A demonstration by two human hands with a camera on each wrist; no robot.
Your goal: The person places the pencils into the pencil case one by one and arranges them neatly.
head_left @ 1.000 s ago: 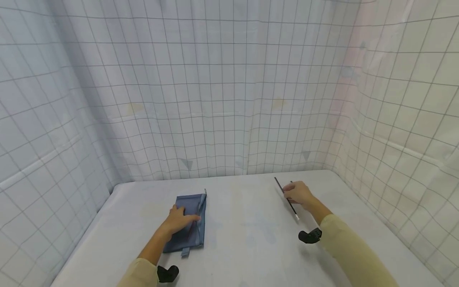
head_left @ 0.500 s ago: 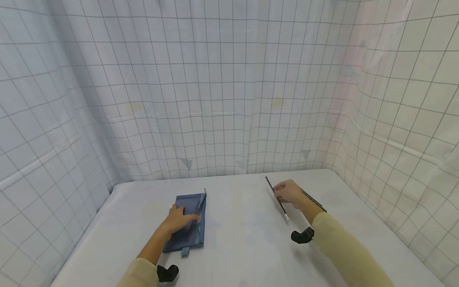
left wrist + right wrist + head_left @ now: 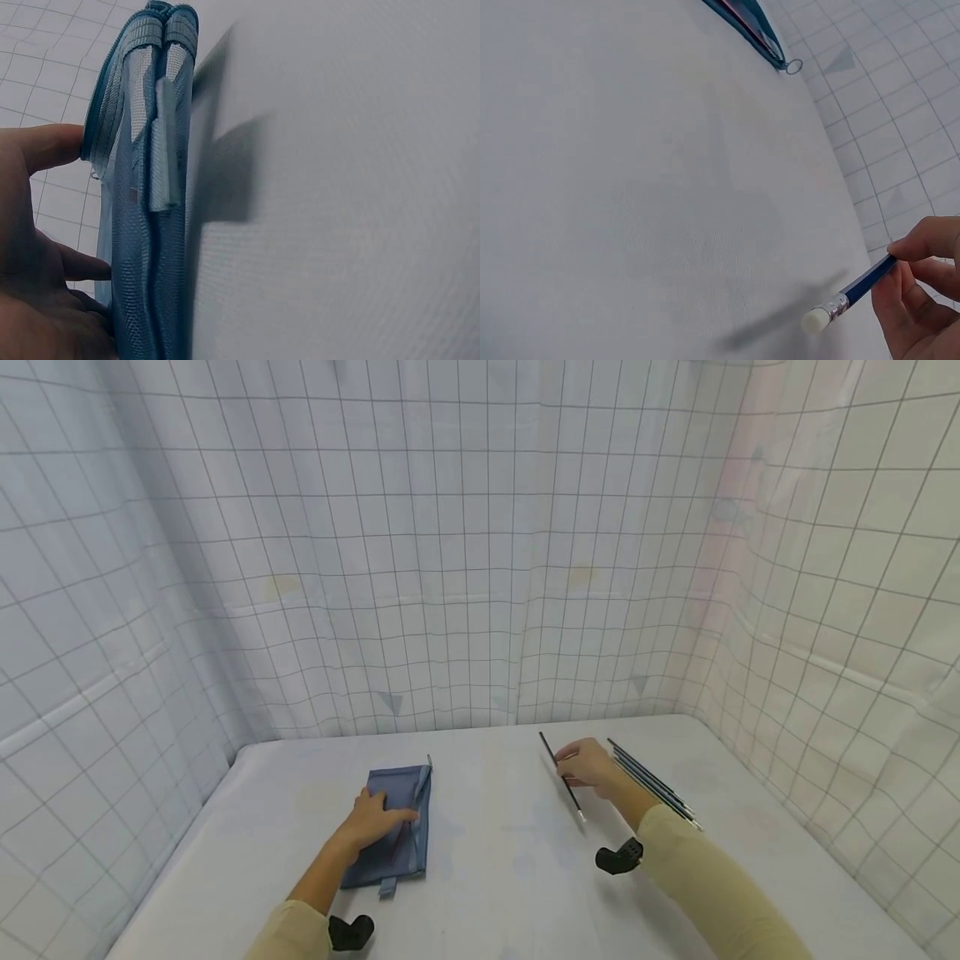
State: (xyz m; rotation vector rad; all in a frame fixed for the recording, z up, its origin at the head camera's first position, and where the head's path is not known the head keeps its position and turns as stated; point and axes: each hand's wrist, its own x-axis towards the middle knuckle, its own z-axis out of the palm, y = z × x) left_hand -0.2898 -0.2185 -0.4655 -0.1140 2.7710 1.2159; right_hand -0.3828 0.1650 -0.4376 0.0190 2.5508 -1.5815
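A blue mesh zip pouch (image 3: 405, 789) lies flat at the left of the table. My left hand (image 3: 371, 820) rests on top of it with the fingers spread. In the left wrist view the pouch (image 3: 146, 247) shows edge-on, the thumb and fingers touching its upper face. To the right, my right hand (image 3: 587, 765) holds a dark pencil (image 3: 572, 793) above the table. The right wrist view shows the same pencil (image 3: 866, 281), pinched between thumb and fingers, its white eraser end pointing away from the hand. Beyond it, the pouch's ring-pull end (image 3: 780, 64) appears, with something reddish inside.
Several more pencils (image 3: 660, 785) lie side by side at the right of the table, partly behind my right forearm. White grid-patterned curtains (image 3: 465, 568) hang along the back and both sides of the white table (image 3: 495, 868).
My right hand has moved left with the pencil, away from the other pencils, which now show more fully. The left hand and the pouch have stayed in place.
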